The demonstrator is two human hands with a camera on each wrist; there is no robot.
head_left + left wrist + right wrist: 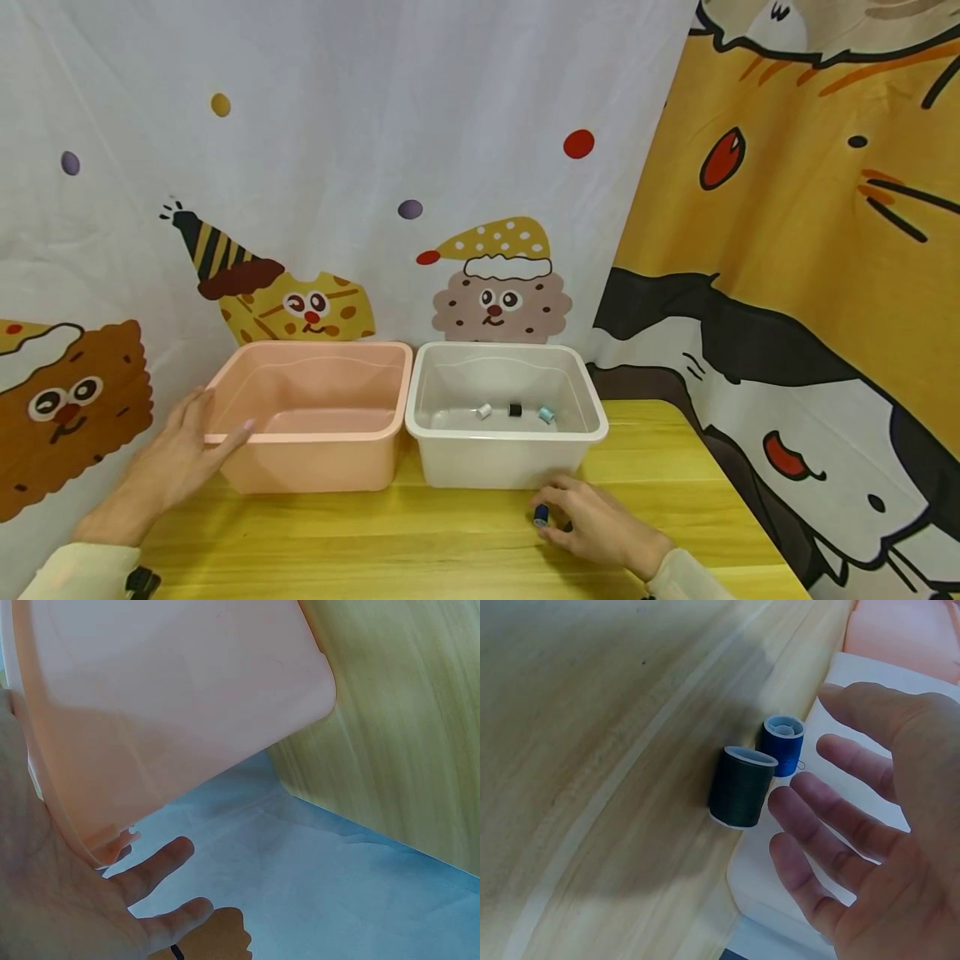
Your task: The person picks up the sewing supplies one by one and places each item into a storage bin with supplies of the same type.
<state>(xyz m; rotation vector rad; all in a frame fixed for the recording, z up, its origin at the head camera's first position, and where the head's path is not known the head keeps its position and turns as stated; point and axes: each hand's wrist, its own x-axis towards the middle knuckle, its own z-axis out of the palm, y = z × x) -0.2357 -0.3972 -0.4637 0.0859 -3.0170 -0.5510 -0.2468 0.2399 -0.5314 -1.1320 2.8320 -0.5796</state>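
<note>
My left hand (pixel 168 462) rests at the front left corner of a pink plastic bin (pixel 315 462), its thumb over the rim and its fingers extended along the side. In the left wrist view two fingers (pixel 154 870) stick out straight past the rim. My right hand (pixel 596 525) hovers low over the table before a white bin (pixel 502 462), fingers loosely bent and spread. Close to its fingertips a blue thread spool (pixel 782 750) and a dark green thread spool (pixel 742 789) stand side by side on the table. A gap shows between the fingers and both spools.
Inside the white bin lie a white spool (pixel 483 411), a black spool (pixel 515 410) and a light blue spool (pixel 547 414). Both bins stand side by side on the wooden table (pixel 337 542), against a cartoon-printed curtain (pixel 315 167). The pink bin's visible floor is bare.
</note>
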